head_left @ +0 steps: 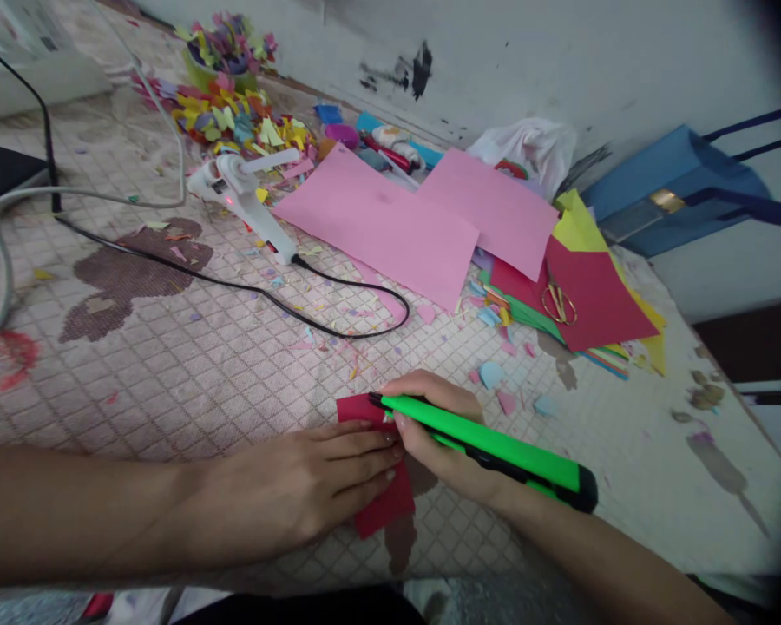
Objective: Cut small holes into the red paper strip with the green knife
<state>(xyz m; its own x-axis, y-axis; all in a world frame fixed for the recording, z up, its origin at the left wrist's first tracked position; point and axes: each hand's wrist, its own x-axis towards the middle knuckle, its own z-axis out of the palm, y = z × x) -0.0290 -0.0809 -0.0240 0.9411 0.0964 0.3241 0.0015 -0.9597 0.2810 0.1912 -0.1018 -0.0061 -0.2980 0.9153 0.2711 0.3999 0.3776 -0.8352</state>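
Observation:
A small red paper strip (390, 503) lies on the quilted tablecloth near the front edge. My left hand (325, 477) rests flat across it, fingers stretched out and pressing it down. In my right hand (436, 425) is a thick pen-shaped tool (508, 447), bright green with black ends; its exact kind is unclear. Its black tip points left and meets the upper part of the strip, just beyond my left fingertips. The strip's middle is hidden under my left hand.
A white glue gun (253, 208) with a red light trails a black cord (266, 295). Pink sheets (383, 226), red paper (599, 295) with gold scissors (560, 304), and colourful paper cutouts (234, 117) lie farther back. A blue bag (677, 187) stands right.

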